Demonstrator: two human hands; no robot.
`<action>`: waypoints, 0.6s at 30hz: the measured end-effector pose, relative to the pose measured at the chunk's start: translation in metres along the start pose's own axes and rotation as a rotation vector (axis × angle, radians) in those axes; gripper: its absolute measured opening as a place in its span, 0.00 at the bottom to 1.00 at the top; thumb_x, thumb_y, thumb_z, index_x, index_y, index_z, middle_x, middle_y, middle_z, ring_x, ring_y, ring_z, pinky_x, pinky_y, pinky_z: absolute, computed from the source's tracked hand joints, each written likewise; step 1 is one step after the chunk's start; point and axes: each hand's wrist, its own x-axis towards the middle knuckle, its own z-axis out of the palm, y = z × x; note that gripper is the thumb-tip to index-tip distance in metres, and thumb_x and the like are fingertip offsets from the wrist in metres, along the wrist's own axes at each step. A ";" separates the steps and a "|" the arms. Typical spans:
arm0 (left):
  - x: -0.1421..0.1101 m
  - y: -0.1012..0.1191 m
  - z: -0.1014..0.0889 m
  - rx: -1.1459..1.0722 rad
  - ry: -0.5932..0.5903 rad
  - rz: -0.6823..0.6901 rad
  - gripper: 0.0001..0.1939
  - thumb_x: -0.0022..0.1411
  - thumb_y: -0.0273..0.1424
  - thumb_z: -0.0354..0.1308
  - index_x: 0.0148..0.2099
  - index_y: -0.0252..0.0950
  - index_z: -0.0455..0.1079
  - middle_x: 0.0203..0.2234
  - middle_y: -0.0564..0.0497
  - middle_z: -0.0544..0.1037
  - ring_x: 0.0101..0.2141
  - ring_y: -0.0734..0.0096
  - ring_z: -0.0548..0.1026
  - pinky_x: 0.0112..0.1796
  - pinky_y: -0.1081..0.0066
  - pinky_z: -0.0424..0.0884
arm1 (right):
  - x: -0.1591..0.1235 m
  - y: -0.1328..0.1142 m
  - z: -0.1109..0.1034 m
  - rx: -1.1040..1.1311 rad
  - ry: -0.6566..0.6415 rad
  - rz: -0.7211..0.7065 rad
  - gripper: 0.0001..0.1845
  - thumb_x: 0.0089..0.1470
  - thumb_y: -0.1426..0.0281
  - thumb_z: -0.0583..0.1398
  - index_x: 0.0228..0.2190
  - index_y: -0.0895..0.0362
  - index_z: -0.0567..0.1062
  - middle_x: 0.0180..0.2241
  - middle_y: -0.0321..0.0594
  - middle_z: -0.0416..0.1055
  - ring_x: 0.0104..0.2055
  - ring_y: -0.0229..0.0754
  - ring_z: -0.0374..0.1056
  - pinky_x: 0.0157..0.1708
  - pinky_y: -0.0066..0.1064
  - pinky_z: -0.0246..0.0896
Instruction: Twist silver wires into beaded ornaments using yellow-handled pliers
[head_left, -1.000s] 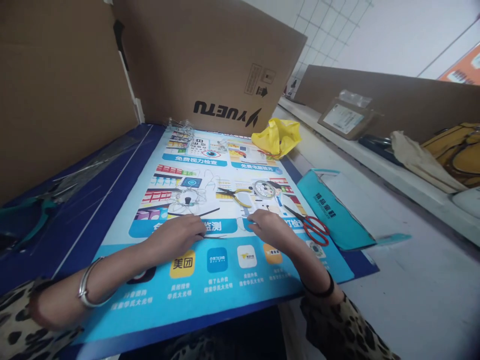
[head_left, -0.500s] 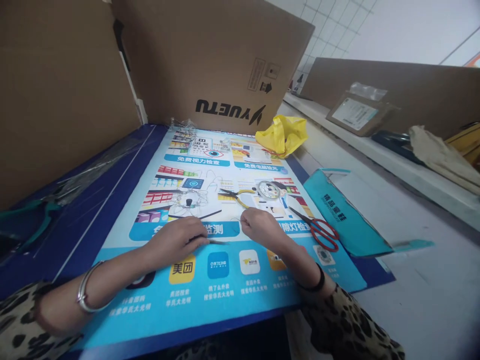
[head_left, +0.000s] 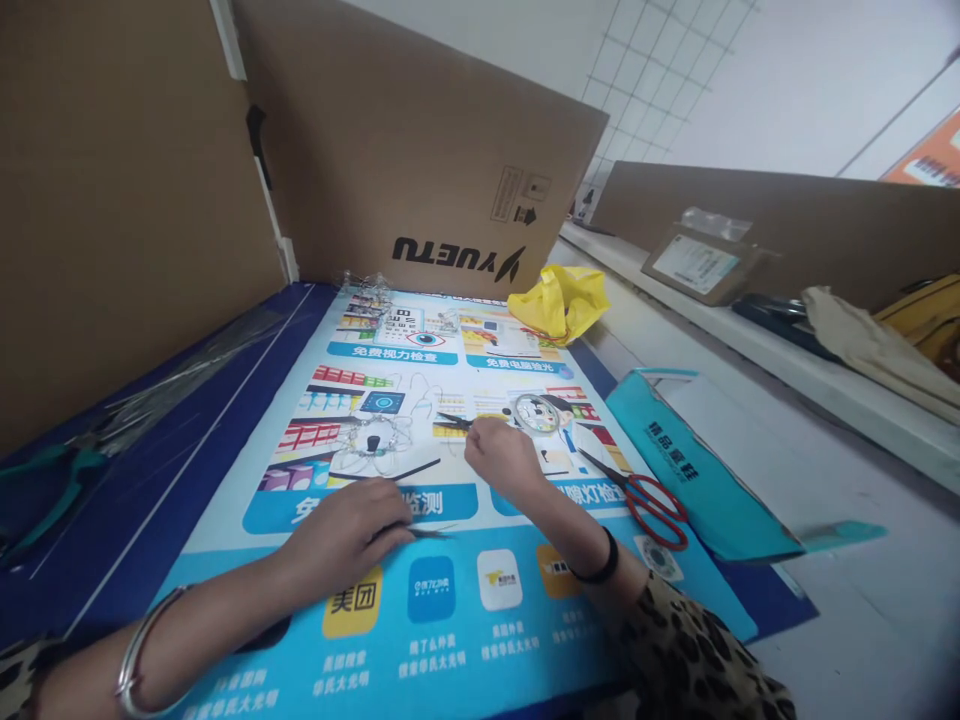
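My left hand (head_left: pixel 345 535) lies on the printed blue poster (head_left: pixel 450 600), fingers pinched on a thin dark wire (head_left: pixel 433 533) that sticks out to the right. Farther up the poster, my right hand (head_left: pixel 501 455) has its fingers curled down over the handles of the yellow-handled pliers. Only the dark jaws of the pliers (head_left: pixel 452 420) show, left of the knuckles. A small tangle of fine wire with a dark bead (head_left: pixel 375 438) and a thin black stick (head_left: pixel 414 470) lie between the hands. A shiny ring-shaped roll (head_left: pixel 537 412) sits just right of my right hand.
Red-handled scissors (head_left: pixel 651 498) lie at the poster's right edge beside a teal bag (head_left: pixel 697 470). A yellow plastic bag (head_left: pixel 559 298) is at the back. Cardboard walls (head_left: pixel 420 160) close off the back and left. Teal pliers (head_left: pixel 56 480) and a clear sleeve of wires (head_left: pixel 187 365) lie left.
My right hand has moved up the poster from beside the left hand onto the pliers' handles. The left hand keeps its pinch on the wire. The camera tilted slightly.
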 end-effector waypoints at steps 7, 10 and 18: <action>0.002 -0.003 0.002 0.032 -0.008 0.044 0.08 0.64 0.35 0.50 0.35 0.39 0.67 0.32 0.50 0.73 0.35 0.65 0.68 0.34 0.68 0.62 | 0.047 0.027 -0.003 -0.086 0.016 0.192 0.16 0.56 0.70 0.47 0.38 0.58 0.73 0.38 0.49 0.73 0.38 0.46 0.69 0.32 0.31 0.56; 0.002 -0.003 0.004 0.032 0.010 0.065 0.07 0.64 0.34 0.50 0.35 0.39 0.67 0.31 0.50 0.73 0.35 0.65 0.68 0.34 0.68 0.62 | 0.060 0.035 -0.001 -0.116 -0.014 0.235 0.16 0.55 0.72 0.48 0.38 0.60 0.74 0.37 0.51 0.74 0.39 0.47 0.70 0.34 0.32 0.58; 0.000 -0.001 0.003 0.058 0.034 0.086 0.06 0.64 0.29 0.49 0.34 0.37 0.66 0.30 0.51 0.72 0.34 0.66 0.67 0.33 0.69 0.60 | 0.070 0.045 0.003 -0.143 -0.061 0.264 0.16 0.53 0.73 0.49 0.36 0.58 0.76 0.37 0.49 0.75 0.40 0.48 0.71 0.35 0.33 0.61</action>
